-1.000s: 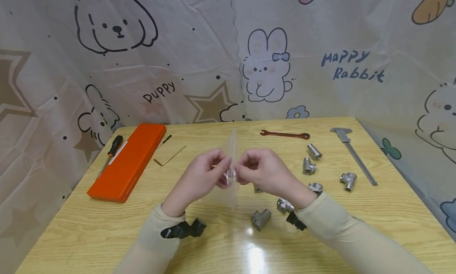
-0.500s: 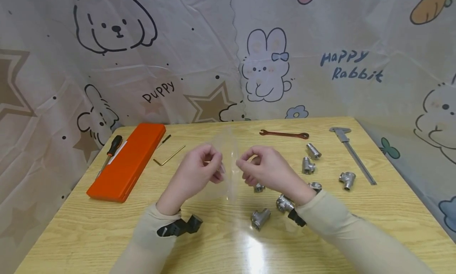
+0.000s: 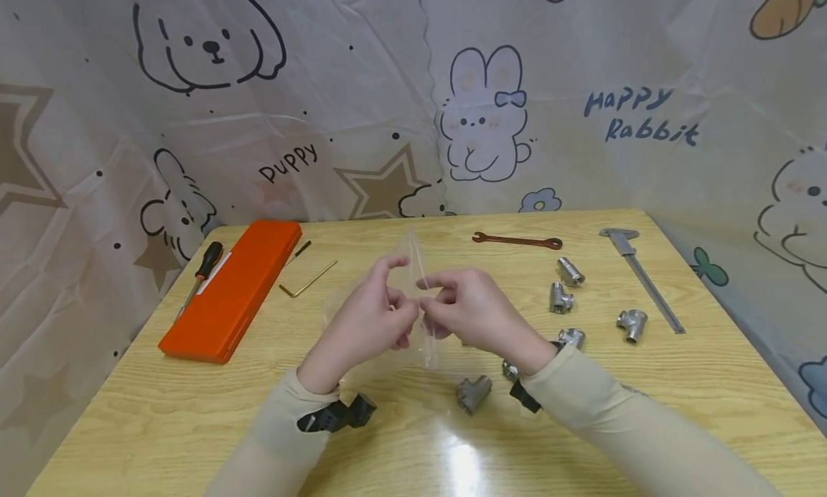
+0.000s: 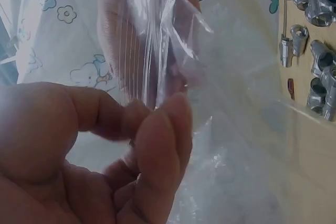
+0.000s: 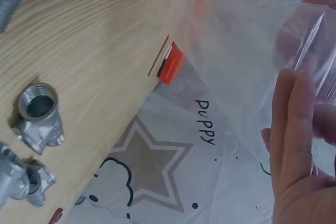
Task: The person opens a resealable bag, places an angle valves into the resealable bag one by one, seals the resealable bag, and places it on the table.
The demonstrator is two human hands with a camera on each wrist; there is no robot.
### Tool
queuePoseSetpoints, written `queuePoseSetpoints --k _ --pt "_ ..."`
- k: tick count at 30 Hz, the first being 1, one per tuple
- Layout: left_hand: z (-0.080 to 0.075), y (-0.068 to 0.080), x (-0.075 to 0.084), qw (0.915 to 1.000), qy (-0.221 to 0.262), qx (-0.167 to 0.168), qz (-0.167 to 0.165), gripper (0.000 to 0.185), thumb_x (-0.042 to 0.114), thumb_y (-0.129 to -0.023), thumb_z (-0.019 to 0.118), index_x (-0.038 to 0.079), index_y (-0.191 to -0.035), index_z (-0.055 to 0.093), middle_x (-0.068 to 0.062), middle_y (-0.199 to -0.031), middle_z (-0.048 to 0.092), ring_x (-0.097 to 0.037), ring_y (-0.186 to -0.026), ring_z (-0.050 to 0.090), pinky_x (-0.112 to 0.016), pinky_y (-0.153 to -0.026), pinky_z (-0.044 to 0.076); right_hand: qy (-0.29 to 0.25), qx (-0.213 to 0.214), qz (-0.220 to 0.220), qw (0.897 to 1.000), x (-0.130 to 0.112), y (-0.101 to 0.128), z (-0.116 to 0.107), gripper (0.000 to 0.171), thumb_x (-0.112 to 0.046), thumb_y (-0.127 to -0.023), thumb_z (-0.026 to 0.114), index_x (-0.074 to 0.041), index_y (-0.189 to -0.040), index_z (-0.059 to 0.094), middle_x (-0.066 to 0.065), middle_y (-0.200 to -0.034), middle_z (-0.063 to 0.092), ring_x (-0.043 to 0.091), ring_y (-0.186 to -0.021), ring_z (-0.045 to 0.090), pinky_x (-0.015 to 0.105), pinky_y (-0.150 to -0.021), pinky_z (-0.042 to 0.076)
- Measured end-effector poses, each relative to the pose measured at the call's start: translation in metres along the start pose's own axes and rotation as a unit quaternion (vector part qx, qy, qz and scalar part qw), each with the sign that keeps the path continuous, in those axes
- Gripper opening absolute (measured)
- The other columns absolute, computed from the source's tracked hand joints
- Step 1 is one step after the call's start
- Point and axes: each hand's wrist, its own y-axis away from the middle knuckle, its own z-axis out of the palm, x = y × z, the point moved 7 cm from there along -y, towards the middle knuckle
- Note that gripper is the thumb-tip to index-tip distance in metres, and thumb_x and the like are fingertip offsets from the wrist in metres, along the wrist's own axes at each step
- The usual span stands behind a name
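Both hands are up over the middle of the worktop (image 3: 194,411), fingertips meeting on a clear plastic bag (image 3: 413,303).

Left hand (image 3: 371,317): thumb and curled fingers pinch the bag's top edge, index finger lifted off. Left wrist view shows the film bunched between thumb (image 4: 63,124) and fingers, the rest of the bag hanging to the right of that hand.

Right hand (image 3: 472,310): thumb and fingers curled, pinching the same edge from the other side. Right wrist view shows the film stretched over the fingers (image 5: 291,129), which lie fairly straight along it.

The bag sits between the two hands, its top sticking up just above the fingertips and its body drooping below them toward the worktop. Can't tell whether the mouth is open or whether anything is inside.

Around the hands:
- Grey pipe tee (image 3: 474,393) lies just below the right wrist.
- More pipe fittings (image 3: 561,298) are scattered right of the right hand, apart from it.
- Wrench (image 3: 517,241) is beyond the right hand, caliper (image 3: 639,274) further right.
- Orange case (image 3: 232,289) is well left of the left hand, with a screwdriver (image 3: 202,271) along its far side and a hex key (image 3: 308,280) between case and hands.
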Motion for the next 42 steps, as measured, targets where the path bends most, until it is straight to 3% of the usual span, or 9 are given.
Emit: queuePoseSetpoints --k 3,6,14,20,25,30,34,38,42 --pt "-0.005 0.000 0.000 0.9993 -0.037 0.008 0.001 0.070 0.005 -0.088 0.052 0.015 -0.154 0.031 -0.007 -0.059 0.057 -0.024 -0.050 0.061 -0.031 -0.044 0.047 -0.013 -0.001 0.018 1.000 0.006 0.000 -0.002 0.034 -0.008 -0.095 0.062 0.001 -0.128 0.063 0.001 -0.068 0.069 0.019 -0.059 0.067 0.030 -0.048 0.052" --pt "-0.016 0.000 -0.002 0.9968 -0.073 0.032 -0.004 0.065 0.005 -0.087 0.051 0.013 -0.151 0.042 -0.005 -0.056 0.055 -0.021 -0.048 0.061 -0.028 -0.040 0.039 -0.023 -0.002 0.040 0.999 0.014 0.001 -0.007 0.035 -0.006 -0.095 0.060 0.002 -0.129 0.062 0.006 -0.068 0.069 0.024 -0.060 0.068 0.036 -0.054 0.058" --pt "-0.050 0.006 -0.003 0.9893 -0.114 0.089 -0.019 0.049 0.006 -0.092 0.046 0.013 -0.138 0.060 -0.007 -0.055 0.057 -0.021 -0.051 0.063 -0.031 -0.039 0.041 -0.015 0.002 0.078 0.997 0.038 0.002 -0.026 0.035 -0.004 -0.097 0.054 0.001 -0.131 0.060 0.011 -0.068 0.068 0.024 -0.061 0.067 0.037 -0.057 0.058" --pt "-0.050 0.009 0.001 0.9886 -0.122 0.086 -0.021 0.040 0.008 -0.092 0.048 0.014 -0.124 0.070 -0.006 -0.054 0.058 -0.022 -0.051 0.062 -0.026 -0.039 0.036 0.106 0.069 -0.006 0.992 0.029 0.002 -0.038 0.029 -0.011 -0.094 0.063 -0.008 -0.122 0.069 0.002 -0.078 0.069 0.014 -0.056 0.060 0.027 -0.043 0.045" --pt "-0.044 0.008 0.003 0.9874 -0.129 0.092 0.005 0.019 0.014 -0.093 0.060 0.013 -0.104 0.076 -0.002 -0.055 0.059 -0.019 -0.050 0.061 -0.031 -0.043 0.045 0.141 0.114 -0.084 0.980 0.015 0.004 -0.036 0.014 -0.015 -0.093 0.069 -0.011 -0.105 0.075 -0.004 -0.077 0.069 0.008 -0.059 0.060 0.028 -0.048 0.050" --pt "-0.048 0.008 0.005 0.9759 -0.181 0.119 0.029 0.014 0.026 -0.092 0.069 0.014 -0.087 0.076 0.002 -0.058 0.062 -0.013 -0.048 0.059 -0.035 -0.051 0.049 0.128 0.107 -0.084 0.982 0.014 0.003 -0.035 0.011 -0.018 -0.094 0.069 -0.010 -0.091 0.076 -0.005 -0.069 0.067 0.011 -0.054 0.060 0.027 -0.048 0.052" --pt "-0.058 0.010 0.008 0.9630 -0.220 0.148 0.047 0.015 0.021 -0.094 0.064 0.014 -0.098 0.077 0.003 -0.059 0.060 -0.009 -0.046 0.058 -0.033 -0.049 0.045 0.121 0.082 -0.047 0.988 0.023 0.002 -0.038 0.012 -0.018 -0.095 0.069 -0.009 -0.093 0.076 -0.002 -0.068 0.067 0.013 -0.056 0.063 0.028 -0.051 0.054" --pt "-0.066 0.013 0.007 0.9780 -0.162 0.126 0.039 0.028 0.010 -0.094 0.057 0.017 -0.115 0.074 -0.004 -0.056 0.055 -0.018 -0.045 0.056 -0.031 -0.038 0.040 0.076 0.047 0.001 0.996 0.032 0.002 -0.041 0.014 -0.018 -0.094 0.070 -0.011 -0.105 0.075 0.003 -0.070 0.068 0.022 -0.061 0.067 0.032 -0.055 0.057" --pt "-0.068 0.015 0.005 0.9923 -0.088 0.083 0.024 0.032 0.007 -0.091 0.054 0.017 -0.112 0.076 -0.009 -0.054 0.055 -0.026 -0.047 0.057 -0.031 -0.041 0.045 0.037 0.025 0.023 0.999 0.035 0.001 -0.043 0.017 -0.018 -0.093 0.071 -0.014 -0.109 0.075 0.006 -0.073 0.069 0.028 -0.064 0.069 0.036 -0.057 0.059"
